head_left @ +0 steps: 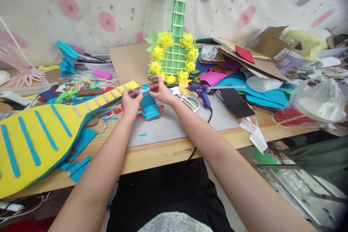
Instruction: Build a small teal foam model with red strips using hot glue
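A small folded blue paper piece point(150, 109) stands over the grey cutting mat point(174, 130), with thin pale strings across it and red sticks point(161, 107) poking from its sides. My left hand point(131, 102) is closed at its upper left edge, thumb and fingers pinched by a red stick end. On the other side my right hand point(162, 91) pinches the upper right edge, near another red end. Fine strings stretch between the two hands. Fingers partly hide the exact grip. A yellow guitar-shaped cutout point(35, 127) with blue and pink strips lies left of my left hand.
Behind my hands stands a green stringed model point(178, 40) ringed with yellow paper flowers. Right of them are scissors point(190, 102), a blue glue gun point(202, 93) with its cord, and a phone point(236, 102). Paper scraps point(81, 137) and a plastic-wrapped cup point(299, 110) crowd the table.
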Motion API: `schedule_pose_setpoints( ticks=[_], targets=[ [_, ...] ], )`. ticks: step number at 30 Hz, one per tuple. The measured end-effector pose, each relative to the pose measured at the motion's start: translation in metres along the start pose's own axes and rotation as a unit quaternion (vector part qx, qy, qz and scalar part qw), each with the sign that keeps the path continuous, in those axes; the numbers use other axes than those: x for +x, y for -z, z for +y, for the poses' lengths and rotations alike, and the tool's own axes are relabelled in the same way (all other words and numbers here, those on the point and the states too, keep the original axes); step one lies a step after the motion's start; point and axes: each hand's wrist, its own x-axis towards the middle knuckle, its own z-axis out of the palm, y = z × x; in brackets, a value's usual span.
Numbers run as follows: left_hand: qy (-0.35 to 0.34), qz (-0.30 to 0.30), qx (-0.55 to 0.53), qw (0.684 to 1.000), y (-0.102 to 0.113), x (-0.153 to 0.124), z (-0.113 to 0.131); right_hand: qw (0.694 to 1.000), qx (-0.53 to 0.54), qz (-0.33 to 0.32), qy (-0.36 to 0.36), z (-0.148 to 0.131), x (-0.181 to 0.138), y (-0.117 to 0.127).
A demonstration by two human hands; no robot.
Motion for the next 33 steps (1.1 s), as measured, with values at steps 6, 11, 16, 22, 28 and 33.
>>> schedule_pose_setpoints(
  ticks=[6, 11, 16, 22, 28, 33],
  targets=[
    [0.006, -0.008, -0.010, 1.000, 0.001, 0.001, -0.001, 1.000, 0.014, -0.002, -0.011, 0.000, -0.001, 0.001],
    [0.002, -0.022, 0.013, 1.000, 0.004, 0.004, -0.004, 1.000, 0.024, 0.013, -0.015, 0.002, -0.001, 0.001],
    [0.012, -0.023, 0.013, 1.000, 0.004, 0.006, -0.005, 0.999, 0.036, 0.005, -0.024, 0.004, -0.001, 0.001],
    [0.020, -0.024, -0.003, 1.000, -0.001, 0.003, 0.001, 0.998, 0.049, 0.007, -0.037, 0.002, -0.002, 0.003],
    [-0.002, -0.016, 0.016, 1.000, 0.000, 0.005, -0.004, 0.995, 0.072, -0.029, -0.066, -0.011, -0.012, 0.019],
    [-0.014, 0.020, 0.019, 1.000, 0.005, 0.013, -0.006, 0.997, -0.015, 0.011, -0.072, -0.021, -0.044, 0.058]
  ],
)
